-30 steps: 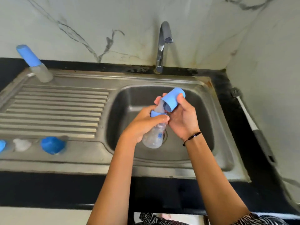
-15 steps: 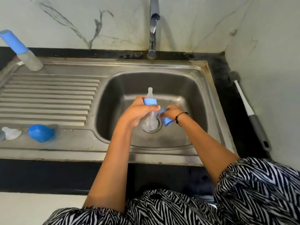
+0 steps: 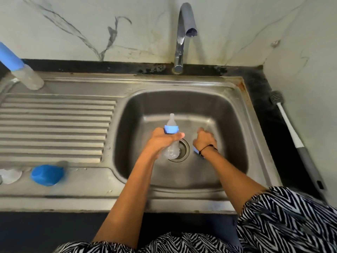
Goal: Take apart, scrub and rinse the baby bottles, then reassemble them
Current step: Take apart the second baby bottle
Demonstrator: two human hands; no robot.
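Note:
My left hand (image 3: 162,141) grips a clear baby bottle (image 3: 172,148) upright over the sink basin (image 3: 184,105). The bottle's blue collar (image 3: 171,129) and clear nipple (image 3: 172,120) are still on it. My right hand (image 3: 205,140) is low in the basin just right of the drain, blurred, with its fingers curled. A bit of the blue cap (image 3: 196,151) shows under its wrist; the hand hides the rest. A second bottle (image 3: 29,79) with a blue cap stands at the back left of the drainboard.
A blue bottle part (image 3: 47,174) and a clear nipple (image 3: 10,176) lie on the front left of the drainboard. The faucet (image 3: 184,33) arches over the basin with no water running. A bottle brush (image 3: 291,136) lies on the dark counter to the right.
My right hand pulled the blue cap off the bottle and carried it down to the basin floor on the right. My left hand keeps the bottle upright.

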